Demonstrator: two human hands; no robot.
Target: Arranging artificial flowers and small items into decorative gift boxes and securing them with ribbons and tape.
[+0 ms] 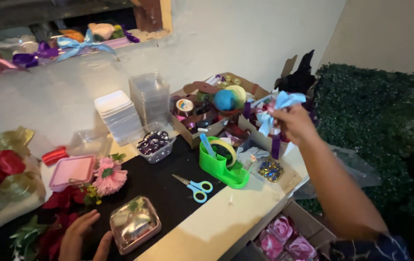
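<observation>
My right hand [294,123] is stretched out over the far right of the table, fingers closed on a light blue ribbon [278,107] above a cardboard box [260,139] of ribbons. My left hand [82,237] rests open on the black mat at the near left, its fingers beside a small clear lidded container [135,224] with something wrapped inside. Red and pink flowers [106,177] lie just beyond that hand.
A green tape dispenser [222,167], blue scissors [195,186], a tub of dark beads [154,142], stacked clear and white containers [134,106], a pink box [72,170] and a second open box [202,108] of ribbon rolls stand on the table. Green hedge-like foliage [371,116] rises at right.
</observation>
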